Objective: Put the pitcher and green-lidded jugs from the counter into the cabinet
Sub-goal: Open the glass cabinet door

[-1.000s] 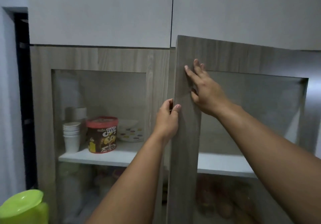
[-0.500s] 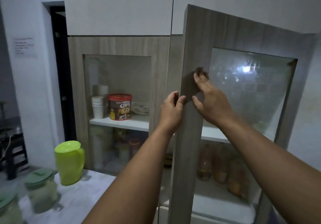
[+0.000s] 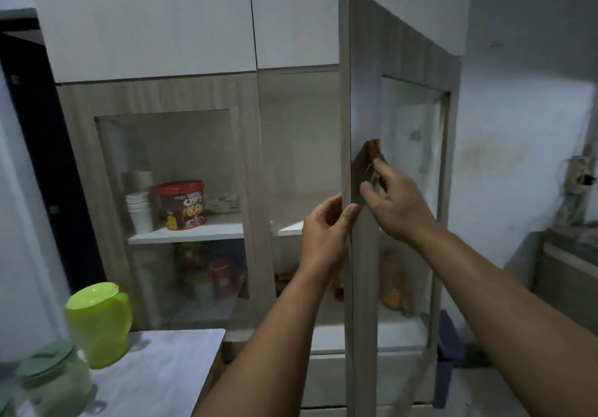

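Head camera, looking down my arms: the step in hand is opening the cabinet, with nothing stowed yet. Nearest me, low and well off to the left of my left hand (image 3: 326, 222), a clear plastic jug with a dull green lid (image 3: 53, 374) stands on the pale mottled counter (image 3: 161, 371); a second green lid just peeks in at the bottom-left corner. Right behind the jug stands the lime-green plastic pitcher with its domed lid (image 3: 98, 322), also on the counter.

Up at the hands: my left is curled round the free edge of the grey wood-grain cabinet door with the glass pane (image 3: 362, 271), thumb on the front face, fingers tucked behind. My right hand (image 3: 394, 203) is just beside it on the door's front face, fingers straight and pressing flat against the frame, gripping nothing.

Past my left hand, further in, the bare white shelf (image 3: 291, 227) shows through the gap. Behind the shut left door I can make out a stack of white paper cups (image 3: 139, 211) and a red-lidded brown cereal tub (image 3: 182, 204).

Against half a second back, the door has swung much further out, almost edge-on to me now, and the interior is exposed where it was covered.

Next, I reckon: let go of the door, drop both hands down-left, and take the pitcher by its body or handle. The door may drift shut behind me.
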